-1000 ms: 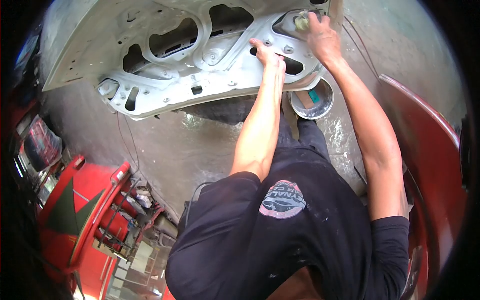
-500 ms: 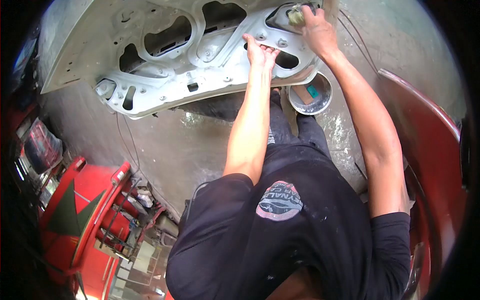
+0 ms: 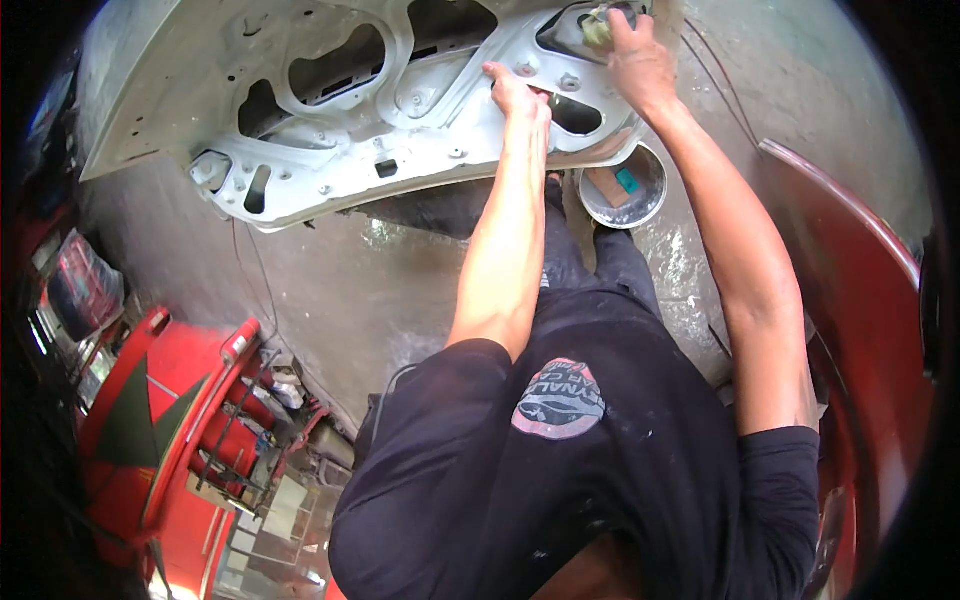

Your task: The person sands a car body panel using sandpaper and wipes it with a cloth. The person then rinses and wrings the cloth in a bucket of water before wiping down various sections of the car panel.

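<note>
- Here's the pale metal panel (image 3: 330, 152), spread across the top of the view above the floor (image 3: 345, 290), with its ribbed, cut-out face toward the camera.
- Up at its right-hand corner is the yellowish-green pad (image 3: 597, 32), right over a recess in the metal.
- And the right hand (image 3: 640, 68) has that pad! The grip is closed on it, fingertips around its near side, wrist bent over the panel's edge.
- Over to the left hand (image 3: 520, 97), on the panel beside an oval opening: thumb stretched out, fingers curled at the opening's rim. Whether that grip clamps the metal, I can't tell.
- Just under the panel's lower right edge, the round bucket (image 3: 650, 203), holding a brown block (image 3: 604, 187) and, beside it, a small green block (image 3: 627, 180).
- Closer in, the person's dark T-shirt (image 3: 650, 470) with a round print, and both arms reaching forward.
- Out on the right, a curved red panel (image 3: 860, 290) with a shiny edge; near the top, thin cords (image 3: 722, 80) run along the floor.
- Far left, a red body part (image 3: 140, 400) with a dark green shape on it.
</note>
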Action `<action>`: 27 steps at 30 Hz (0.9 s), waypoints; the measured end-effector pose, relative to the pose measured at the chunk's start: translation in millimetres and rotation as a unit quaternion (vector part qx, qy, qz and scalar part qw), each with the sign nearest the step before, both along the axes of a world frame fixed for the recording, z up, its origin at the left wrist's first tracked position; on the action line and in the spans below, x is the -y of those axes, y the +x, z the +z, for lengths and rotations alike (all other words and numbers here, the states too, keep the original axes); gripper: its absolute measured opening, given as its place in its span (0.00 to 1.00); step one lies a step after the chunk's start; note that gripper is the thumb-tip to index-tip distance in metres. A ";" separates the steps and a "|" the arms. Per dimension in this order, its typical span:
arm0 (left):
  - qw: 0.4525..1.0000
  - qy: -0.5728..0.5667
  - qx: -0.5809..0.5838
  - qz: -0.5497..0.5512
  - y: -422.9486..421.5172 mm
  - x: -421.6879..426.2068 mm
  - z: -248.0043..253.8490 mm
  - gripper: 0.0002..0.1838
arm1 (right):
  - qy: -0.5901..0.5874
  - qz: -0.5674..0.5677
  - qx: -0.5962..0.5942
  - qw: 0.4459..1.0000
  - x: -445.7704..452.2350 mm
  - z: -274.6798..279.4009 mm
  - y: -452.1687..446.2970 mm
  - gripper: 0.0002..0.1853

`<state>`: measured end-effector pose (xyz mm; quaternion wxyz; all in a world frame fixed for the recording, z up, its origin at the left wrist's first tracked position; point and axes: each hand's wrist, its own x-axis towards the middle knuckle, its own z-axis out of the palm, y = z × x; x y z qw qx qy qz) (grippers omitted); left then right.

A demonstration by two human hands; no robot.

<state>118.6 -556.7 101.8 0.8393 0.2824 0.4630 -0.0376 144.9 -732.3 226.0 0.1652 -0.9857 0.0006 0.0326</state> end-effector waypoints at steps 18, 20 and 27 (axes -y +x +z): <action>0.953 0.002 0.196 -0.229 -95.5 40.5 117.7 0.29 | 0.288 0.119 -0.008 0.950 -1.2 39.9 -116.5 0.30; 0.955 -0.013 0.182 -0.233 -102.3 28.5 115.7 0.20 | 0.317 0.077 -0.055 0.944 -2.8 40.0 -131.5 0.28; 0.950 0.092 0.124 -0.273 -113.6 -11.2 124.2 0.14 | 0.592 -0.058 -0.212 0.775 13.3 34.8 -152.5 0.19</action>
